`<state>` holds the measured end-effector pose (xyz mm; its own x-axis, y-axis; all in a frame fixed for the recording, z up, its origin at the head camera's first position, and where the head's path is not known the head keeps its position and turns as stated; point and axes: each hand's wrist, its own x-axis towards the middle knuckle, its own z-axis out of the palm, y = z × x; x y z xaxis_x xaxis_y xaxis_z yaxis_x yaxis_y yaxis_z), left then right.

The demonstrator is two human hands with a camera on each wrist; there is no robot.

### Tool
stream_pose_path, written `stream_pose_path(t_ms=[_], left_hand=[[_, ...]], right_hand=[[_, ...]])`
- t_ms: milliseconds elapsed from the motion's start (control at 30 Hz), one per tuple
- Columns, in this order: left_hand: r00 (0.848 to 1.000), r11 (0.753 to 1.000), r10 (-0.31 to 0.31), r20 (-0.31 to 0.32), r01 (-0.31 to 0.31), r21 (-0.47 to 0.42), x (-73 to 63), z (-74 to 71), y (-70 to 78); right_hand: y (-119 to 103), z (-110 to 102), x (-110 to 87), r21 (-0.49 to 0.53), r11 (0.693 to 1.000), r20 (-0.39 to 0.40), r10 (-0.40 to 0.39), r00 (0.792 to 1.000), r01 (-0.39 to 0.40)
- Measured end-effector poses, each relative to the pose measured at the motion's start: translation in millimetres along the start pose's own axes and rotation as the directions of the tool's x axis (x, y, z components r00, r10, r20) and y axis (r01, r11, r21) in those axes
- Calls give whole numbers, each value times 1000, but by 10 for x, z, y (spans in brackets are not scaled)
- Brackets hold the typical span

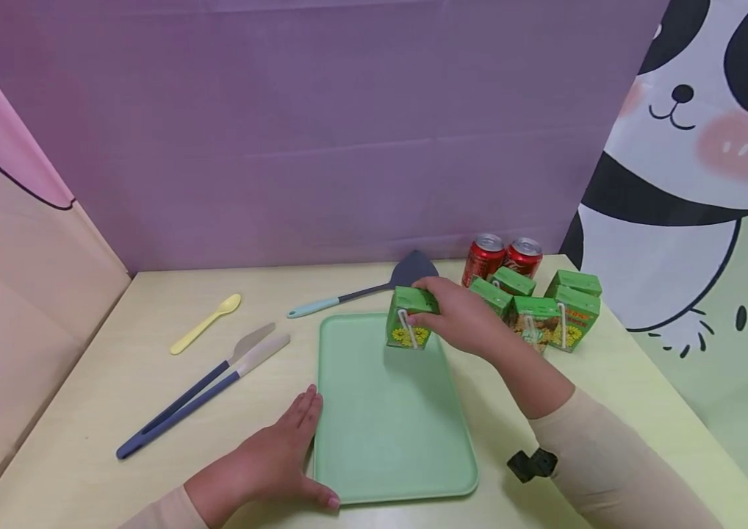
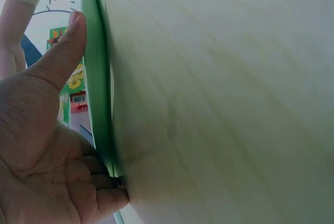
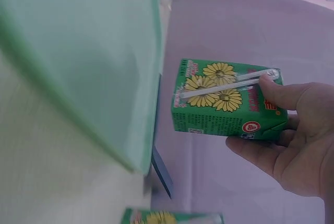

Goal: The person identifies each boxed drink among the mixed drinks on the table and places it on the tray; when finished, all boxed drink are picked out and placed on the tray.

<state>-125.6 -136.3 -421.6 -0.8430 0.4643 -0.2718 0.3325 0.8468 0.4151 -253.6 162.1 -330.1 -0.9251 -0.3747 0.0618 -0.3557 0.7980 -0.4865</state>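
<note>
My right hand (image 1: 463,312) grips a green juice box (image 1: 408,323) printed with yellow flowers, a white straw on its face. In the head view the box hangs over the far end of a light green tray (image 1: 394,426). The right wrist view shows my thumb and fingers around one end of the juice box (image 3: 224,98), apart from the tray (image 3: 109,67). My left hand (image 1: 275,452) lies at the tray's left edge with its fingers straight. In the left wrist view, the fingers of my left hand (image 2: 57,151) touch the tray's rim (image 2: 96,78).
Several more green juice boxes (image 1: 533,319) stand at the right, with two red cans (image 1: 483,257) behind them. A turner (image 1: 364,290) lies beyond the tray. Left of it are blue-handled tongs (image 1: 202,393) and a yellow spoon (image 1: 205,323). A purple cloth wall (image 1: 347,147) borders the back.
</note>
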Motion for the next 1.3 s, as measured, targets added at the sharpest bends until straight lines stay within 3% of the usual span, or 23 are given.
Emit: stream_pose_path(t_ms=[267,667,933,1300], left_hand=[[999,1000,-23,30,23,7,16,-1,-8],[999,1000,-19,34,19,16,23,-15,-5],[999,1000,-22,35,21,12,27,-1,-2],[999,1000,-15,33,15,9,12,-17,24]], right_hand=[[-212,322,419,15,999,25,-50,998,49],[-373,631,765,-20,998,72,-62,995,64],[-353,707,842,-14,998,114,-56,992,58],[-307,648,771,23,1000,137,-23,990,20]])
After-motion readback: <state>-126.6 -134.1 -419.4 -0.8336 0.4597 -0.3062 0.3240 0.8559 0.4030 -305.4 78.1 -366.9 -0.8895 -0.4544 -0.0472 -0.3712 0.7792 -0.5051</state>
